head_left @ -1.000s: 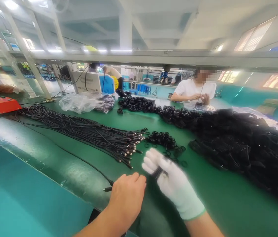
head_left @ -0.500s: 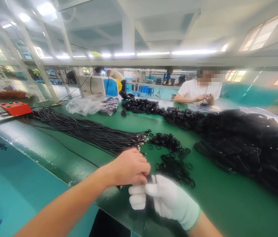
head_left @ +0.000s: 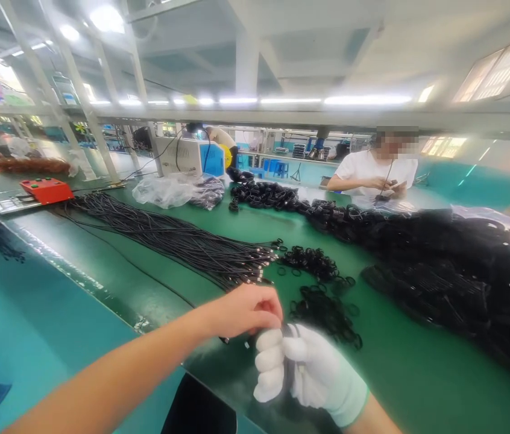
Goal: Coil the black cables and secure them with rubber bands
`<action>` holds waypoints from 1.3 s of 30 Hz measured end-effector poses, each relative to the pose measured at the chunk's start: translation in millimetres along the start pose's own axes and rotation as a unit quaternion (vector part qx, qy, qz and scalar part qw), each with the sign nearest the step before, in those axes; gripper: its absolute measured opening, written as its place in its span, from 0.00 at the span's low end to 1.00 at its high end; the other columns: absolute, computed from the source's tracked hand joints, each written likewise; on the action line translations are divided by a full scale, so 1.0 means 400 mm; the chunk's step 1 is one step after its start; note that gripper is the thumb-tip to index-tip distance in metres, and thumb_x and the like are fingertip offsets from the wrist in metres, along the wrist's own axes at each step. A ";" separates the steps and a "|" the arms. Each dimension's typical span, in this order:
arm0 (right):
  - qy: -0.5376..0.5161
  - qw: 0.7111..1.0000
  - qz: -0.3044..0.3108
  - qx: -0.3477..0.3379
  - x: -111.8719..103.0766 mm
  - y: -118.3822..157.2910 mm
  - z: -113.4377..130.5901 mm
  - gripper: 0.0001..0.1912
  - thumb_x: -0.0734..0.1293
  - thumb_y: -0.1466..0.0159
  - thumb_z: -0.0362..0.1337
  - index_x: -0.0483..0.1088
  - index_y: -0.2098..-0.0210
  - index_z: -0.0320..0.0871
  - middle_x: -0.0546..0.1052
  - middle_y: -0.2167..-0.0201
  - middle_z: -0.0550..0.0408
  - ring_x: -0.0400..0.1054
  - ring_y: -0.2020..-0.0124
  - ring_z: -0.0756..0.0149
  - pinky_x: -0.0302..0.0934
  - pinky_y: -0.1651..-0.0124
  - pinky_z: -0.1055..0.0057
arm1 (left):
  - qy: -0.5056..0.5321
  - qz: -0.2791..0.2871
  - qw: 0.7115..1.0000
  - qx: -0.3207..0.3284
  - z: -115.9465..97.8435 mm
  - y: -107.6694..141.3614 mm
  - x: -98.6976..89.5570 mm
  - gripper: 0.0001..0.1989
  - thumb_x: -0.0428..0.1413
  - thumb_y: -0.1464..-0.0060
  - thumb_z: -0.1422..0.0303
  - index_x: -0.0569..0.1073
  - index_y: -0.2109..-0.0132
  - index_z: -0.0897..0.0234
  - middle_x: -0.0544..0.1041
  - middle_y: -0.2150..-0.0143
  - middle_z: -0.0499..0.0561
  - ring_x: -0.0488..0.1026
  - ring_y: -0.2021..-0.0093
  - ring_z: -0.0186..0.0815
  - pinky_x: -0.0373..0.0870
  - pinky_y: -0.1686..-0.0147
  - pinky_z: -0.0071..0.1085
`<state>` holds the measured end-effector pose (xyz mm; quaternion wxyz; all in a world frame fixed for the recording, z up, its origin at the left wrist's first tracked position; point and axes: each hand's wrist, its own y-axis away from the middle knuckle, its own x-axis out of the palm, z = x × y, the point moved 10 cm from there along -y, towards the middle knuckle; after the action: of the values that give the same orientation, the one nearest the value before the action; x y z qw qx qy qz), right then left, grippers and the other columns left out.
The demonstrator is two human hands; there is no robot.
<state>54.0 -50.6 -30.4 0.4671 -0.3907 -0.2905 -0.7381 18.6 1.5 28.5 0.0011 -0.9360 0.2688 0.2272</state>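
My right hand (head_left: 309, 367), in a white glove, is closed around a coiled black cable (head_left: 288, 367) near the table's front edge. Bare and bent at the fingers, my left hand (head_left: 255, 310) pinches at the top of that coil, touching the gloved fingers; what lies between its fingertips is hidden. Just beyond the hands lies a long bundle of black cables (head_left: 169, 238) with metal-tipped ends. Small black rings (head_left: 311, 262) form a pile past my left hand, and another pile of black rings (head_left: 327, 313) sits beyond the glove.
A large heap of coiled black cables (head_left: 440, 271) covers the right of the green table (head_left: 418, 374). A red control box (head_left: 47, 190) stands at the left. Clear plastic bags (head_left: 164, 190) lie farther back. Across the table, a person in a white shirt (head_left: 358, 169) handles a cable.
The view has shifted slightly left. The gloved fingers have curled more tightly around the coil, and my left hand has turned a little at its top.
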 end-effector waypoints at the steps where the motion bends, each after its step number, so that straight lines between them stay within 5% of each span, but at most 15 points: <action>1: 0.006 1.000 -0.003 -0.009 0.000 0.001 0.005 0.19 0.73 0.50 0.38 0.68 0.62 0.34 0.75 0.71 0.49 0.71 0.66 0.60 0.61 0.55 0.52 | 0.033 -0.023 0.999 -0.006 0.012 0.005 0.003 0.06 0.52 0.47 0.68 0.70 0.63 0.65 0.70 0.72 0.45 0.63 0.76 0.27 0.61 0.77 0.22; 7: 0.118 0.991 0.009 -0.069 0.016 0.002 0.043 0.15 0.67 0.42 0.40 0.71 0.62 0.32 0.78 0.74 0.44 0.71 0.58 0.49 0.64 0.58 0.53 | 0.066 -0.191 0.979 0.035 0.025 0.052 0.002 0.07 0.47 0.44 0.70 0.70 0.65 0.65 0.72 0.69 0.46 0.66 0.67 0.30 0.63 0.67 0.25; 13: 0.231 0.971 0.051 -0.047 0.077 0.009 0.054 0.14 0.63 0.42 0.37 0.72 0.65 0.30 0.78 0.75 0.43 0.73 0.65 0.55 0.63 0.57 0.57 | 0.130 -0.170 0.976 0.050 0.039 0.066 0.038 0.06 0.53 0.48 0.72 0.67 0.61 0.64 0.70 0.68 0.45 0.65 0.70 0.29 0.63 0.70 0.25; 20: 0.311 0.947 0.078 -0.018 0.139 0.016 0.057 0.11 0.62 0.43 0.33 0.74 0.70 0.32 0.77 0.78 0.47 0.71 0.71 0.63 0.63 0.58 0.62 | 0.040 -0.305 0.942 0.134 0.003 0.109 0.023 0.05 0.51 0.47 0.76 0.69 0.64 0.63 0.69 0.66 0.47 0.66 0.67 0.30 0.64 0.67 0.26; 25: 0.326 0.943 0.067 -0.025 0.154 0.024 0.062 0.10 0.63 0.43 0.34 0.74 0.73 0.33 0.74 0.82 0.51 0.71 0.72 0.64 0.62 0.57 0.64 | -0.030 -0.335 0.918 0.210 -0.040 0.137 0.039 0.09 0.49 0.46 0.77 0.70 0.60 0.62 0.70 0.66 0.49 0.68 0.66 0.31 0.65 0.67 0.26; 29: 0.347 0.936 0.060 -0.020 0.156 0.036 0.059 0.11 0.66 0.46 0.37 0.75 0.71 0.33 0.76 0.76 0.49 0.70 0.71 0.64 0.63 0.59 0.66 | -0.057 -0.355 0.887 0.289 -0.082 0.168 0.047 0.13 0.47 0.45 0.79 0.70 0.57 0.62 0.71 0.65 0.50 0.69 0.64 0.31 0.66 0.64 0.26; 32: 0.358 0.932 0.059 0.006 0.151 0.045 0.048 0.16 0.66 0.46 0.42 0.75 0.70 0.33 0.76 0.75 0.49 0.69 0.72 0.65 0.63 0.61 0.67 | -0.070 -0.331 0.897 0.283 -0.100 0.165 0.046 0.14 0.46 0.44 0.79 0.69 0.55 0.62 0.71 0.63 0.51 0.69 0.63 0.31 0.67 0.63 0.26; 36: 0.372 0.926 0.046 0.044 0.151 0.052 0.040 0.17 0.68 0.48 0.45 0.75 0.74 0.33 0.74 0.79 0.51 0.65 0.77 0.68 0.62 0.69 0.71 | -0.096 -0.205 0.940 0.256 -0.129 0.133 0.068 0.17 0.45 0.44 0.79 0.70 0.51 0.63 0.72 0.60 0.53 0.70 0.61 0.32 0.68 0.61 0.26; 39: 0.393 0.918 0.024 0.047 0.164 0.054 0.043 0.18 0.68 0.48 0.47 0.75 0.74 0.35 0.75 0.77 0.50 0.66 0.75 0.67 0.61 0.69 0.71 | -0.111 -0.193 0.938 0.264 -0.153 0.134 0.058 0.14 0.46 0.43 0.77 0.72 0.54 0.64 0.73 0.62 0.54 0.71 0.62 0.33 0.68 0.62 0.25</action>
<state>62.1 -75.8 35.9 0.5790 -0.0542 -0.1083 -0.8063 35.3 -63.5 80.0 0.3220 -0.9046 0.1319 0.2462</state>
